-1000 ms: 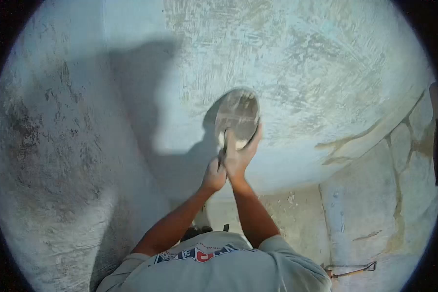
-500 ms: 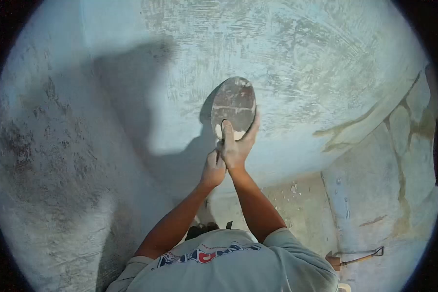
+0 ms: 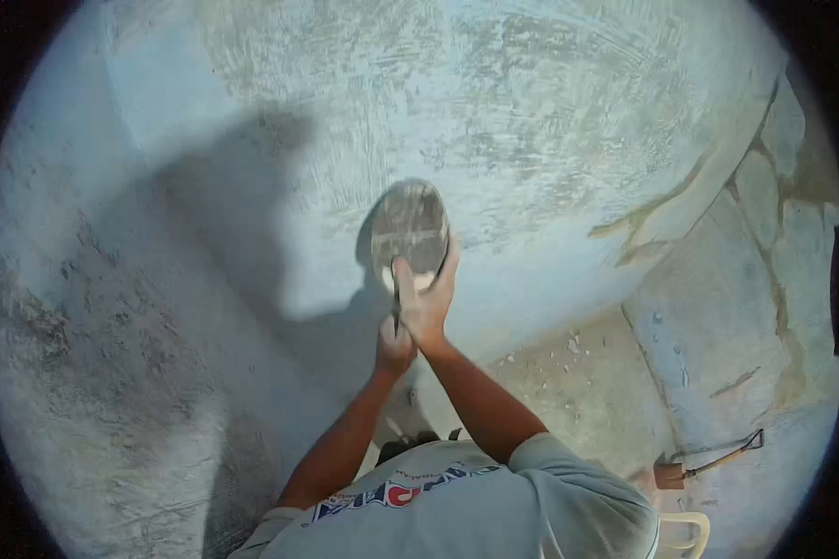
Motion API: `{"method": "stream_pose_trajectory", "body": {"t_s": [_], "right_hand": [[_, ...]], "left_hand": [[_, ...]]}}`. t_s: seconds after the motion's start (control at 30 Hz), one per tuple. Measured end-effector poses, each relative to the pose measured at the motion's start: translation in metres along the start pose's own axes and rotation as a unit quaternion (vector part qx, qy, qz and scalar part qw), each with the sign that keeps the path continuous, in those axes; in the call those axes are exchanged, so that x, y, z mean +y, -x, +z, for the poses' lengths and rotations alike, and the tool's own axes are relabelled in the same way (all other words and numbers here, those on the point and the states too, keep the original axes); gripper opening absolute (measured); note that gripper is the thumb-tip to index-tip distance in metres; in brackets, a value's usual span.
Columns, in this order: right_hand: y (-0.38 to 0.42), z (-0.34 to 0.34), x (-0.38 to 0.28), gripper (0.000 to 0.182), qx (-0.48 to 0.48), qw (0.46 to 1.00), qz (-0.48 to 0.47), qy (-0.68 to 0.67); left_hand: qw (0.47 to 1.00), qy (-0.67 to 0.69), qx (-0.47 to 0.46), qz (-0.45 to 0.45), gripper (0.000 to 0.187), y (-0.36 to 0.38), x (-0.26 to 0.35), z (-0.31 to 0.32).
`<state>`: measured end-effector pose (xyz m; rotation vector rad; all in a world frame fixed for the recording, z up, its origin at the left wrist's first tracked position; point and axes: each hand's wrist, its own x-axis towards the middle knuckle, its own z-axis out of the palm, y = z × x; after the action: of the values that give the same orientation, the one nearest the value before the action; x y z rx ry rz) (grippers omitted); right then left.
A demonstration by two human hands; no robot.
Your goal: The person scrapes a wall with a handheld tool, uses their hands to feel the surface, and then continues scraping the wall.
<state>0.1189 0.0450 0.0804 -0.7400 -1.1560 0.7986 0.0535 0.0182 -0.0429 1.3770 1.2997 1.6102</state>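
Grey T-shirt [image 3: 494, 503] nearest the camera, red-and-blue chest print inverted and blurred, unreadable. Left hand [image 3: 394, 347] fisted on a thin dark tool handle [image 3: 397, 312]. Right hand [image 3: 426, 303] just above, fingers spread flat on the round plaster-smeared metal trowel [image 3: 409, 228], pressed against the pale blue plastered wall [image 3: 550, 112].

From my feed, the person wore a light grey short-sleeved T-shirt [image 3: 494, 508] with red and blue lettering [image 3: 391, 492] across the chest, too warped by the lens for me to read. The sleeves [image 3: 555, 466] ended above the elbows, so both forearms were bare. No gloves, watch or rings that I could make out on the left hand [image 3: 393, 347] or right hand [image 3: 426, 303].
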Motion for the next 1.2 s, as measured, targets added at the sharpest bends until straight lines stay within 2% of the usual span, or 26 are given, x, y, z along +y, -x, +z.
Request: {"method": "stream_pose_trajectory", "body": {"t_s": [0.03,0.07,0.13,0.2,0.23,0.3,0.33,0.37,0.43,0.5,0.53,0.6,0.7,0.73,0.83,0.87,0.9,0.93,0.97,1.03,1.1,1.13,1.2], "right_hand": [[0.008,-0.003,0.011,0.082,-0.005,1.0,0.005,-0.001],[0.012,-0.005,0.023,0.082,-0.014,0.999,0.023,-0.032],[-0.003,-0.002,0.011,0.08,-0.004,1.0,-0.012,-0.024],[-0.019,0.003,-0.01,0.077,0.012,0.999,-0.048,0.013],[-0.027,0.007,-0.025,0.077,0.022,0.999,-0.035,0.015],[-0.038,0.015,-0.049,0.077,0.035,0.999,-0.02,0.019],[-0.035,0.014,-0.043,0.081,0.04,0.996,-0.058,0.056],[-0.029,0.013,-0.034,0.081,0.036,0.996,-0.048,0.063],[-0.004,0.005,-0.009,0.083,0.028,0.996,-0.028,0.079],[0.003,-0.001,0.007,0.084,0.008,0.999,-0.023,0.048],[-0.001,-0.001,0.005,0.084,0.009,0.998,-0.035,0.059],[-0.012,0.005,-0.022,0.085,0.013,0.995,-0.075,0.068],[-0.035,0.014,-0.04,0.084,0.04,0.988,-0.105,0.106],[-0.034,0.012,-0.04,0.082,0.022,0.994,-0.083,0.074],[-0.004,0.005,-0.006,0.082,0.015,0.997,-0.066,0.041],[0.003,-0.003,0.012,0.081,0.007,0.99,-0.099,0.1],[0.004,-0.004,0.006,0.081,0.003,0.992,-0.083,0.09],[0.006,-0.004,0.0,0.081,0.0,0.995,-0.067,0.08],[0.006,-0.002,-0.008,0.08,-0.002,0.996,-0.049,0.069],[-0.015,0.001,-0.022,0.08,0.019,0.989,-0.091,0.117],[-0.028,0.006,-0.032,0.081,0.039,0.985,-0.118,0.122],[-0.025,0.008,-0.035,0.081,0.032,0.991,-0.1,0.085],[-0.012,0.001,-0.009,0.08,0.027,0.988,-0.096,0.117]], "left_hand": [[0.997,-0.029,0.011,0.072,0.035,0.006,-0.048,0.001],[0.999,0.025,0.015,0.04,0.035,0.011,-0.027,0.005],[0.996,0.087,-0.008,-0.026,0.034,0.01,0.014,0.003],[0.996,0.067,-0.018,-0.058,0.034,-0.018,0.039,0.003],[0.995,0.058,-0.021,-0.079,0.034,-0.027,0.044,0.003],[0.997,-0.072,-0.036,0.006,0.033,-0.033,0.034,-0.002],[0.998,-0.058,-0.033,0.019,0.034,-0.034,0.028,-0.001],[0.998,-0.044,-0.029,0.033,0.034,-0.035,0.024,-0.001],[0.99,0.142,-0.007,-0.013,0.035,-0.006,0.002,0.01],[0.977,-0.046,0.061,0.197,0.034,-0.002,-0.009,0.014],[0.995,0.071,0.02,0.074,0.034,-0.003,0.006,0.015],[0.985,0.148,-0.025,-0.082,0.031,-0.006,0.043,0.01],[0.974,0.186,-0.076,-0.102,0.03,-0.033,0.059,0.009],[0.968,0.196,-0.096,-0.123,0.03,-0.034,0.061,0.007],[0.964,0.18,-0.103,-0.167,0.04,-0.004,0.013,0.006],[0.992,0.097,-0.078,-0.025,0.037,0.001,0.01,0.01],[0.994,0.002,-0.024,0.11,0.037,0.006,0.014,0.012],[0.984,-0.011,0.008,0.176,0.038,0.004,0.016,0.015],[0.994,0.04,-0.025,0.095,0.038,0.002,0.019,0.015],[0.985,0.135,-0.065,-0.08,0.037,-0.005,0.047,0.013],[0.976,0.143,-0.092,-0.138,0.036,-0.021,0.066,0.01],[0.966,0.176,-0.099,-0.161,0.035,-0.021,0.06,0.013],[0.971,0.192,-0.088,-0.114,0.035,-0.01,0.038,0.014]]}}
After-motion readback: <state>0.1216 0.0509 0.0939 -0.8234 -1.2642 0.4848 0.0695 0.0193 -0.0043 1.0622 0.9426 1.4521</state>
